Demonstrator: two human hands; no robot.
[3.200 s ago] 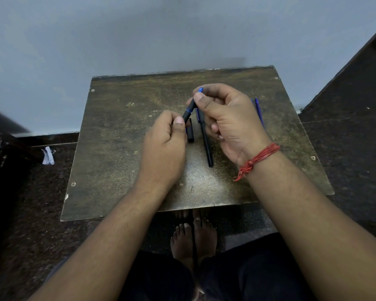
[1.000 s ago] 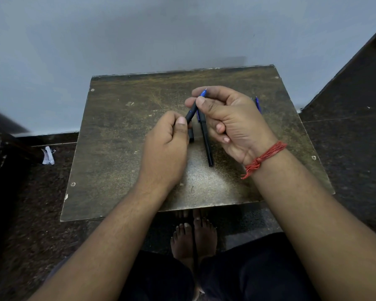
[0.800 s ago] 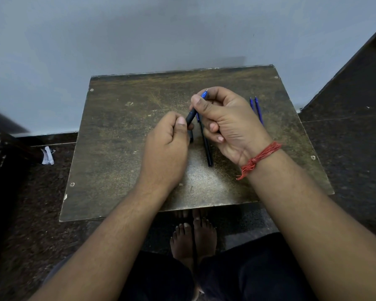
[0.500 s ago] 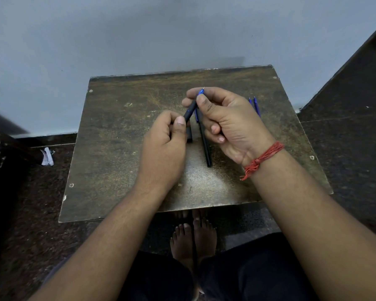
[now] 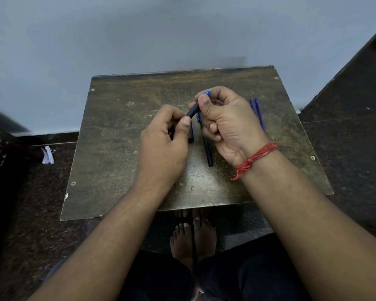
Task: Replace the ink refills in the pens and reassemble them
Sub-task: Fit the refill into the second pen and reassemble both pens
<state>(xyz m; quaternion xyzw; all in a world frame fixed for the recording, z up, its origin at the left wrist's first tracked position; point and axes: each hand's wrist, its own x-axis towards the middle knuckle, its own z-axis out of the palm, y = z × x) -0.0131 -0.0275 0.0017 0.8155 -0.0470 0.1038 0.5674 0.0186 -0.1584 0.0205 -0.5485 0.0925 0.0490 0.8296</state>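
While the left hand [image 5: 163, 146] clamps the black pen barrel [image 5: 192, 111] steady above the table [image 5: 117, 148], the right hand [image 5: 228, 124] pinches its blue tip end [image 5: 207, 92] — likely seating the refill — spare refills [image 5: 257, 111] lying near, within reach.

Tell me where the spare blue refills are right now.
In the head view, two blue refills lie side by side on the table, right of centre, just beyond the right hand, which hides their near ends.
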